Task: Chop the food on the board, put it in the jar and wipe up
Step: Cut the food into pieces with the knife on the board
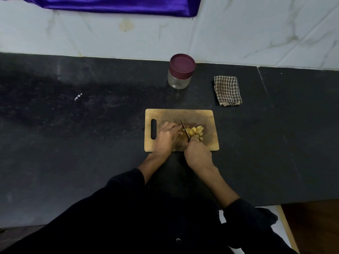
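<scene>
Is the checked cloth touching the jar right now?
Apart. The head view shows a strip of bare black counter between the folded checked cloth and the jar; the cloth lies to the jar's right.

The light is dim and soft, with a bluish cast on the wall. The black counter takes a faint dull sheen at its left. Detail is soft and grainy throughout. Wide-angle distortion bends the counter's back edge. The dark sleeves lose nearly all detail in shadow.
</scene>
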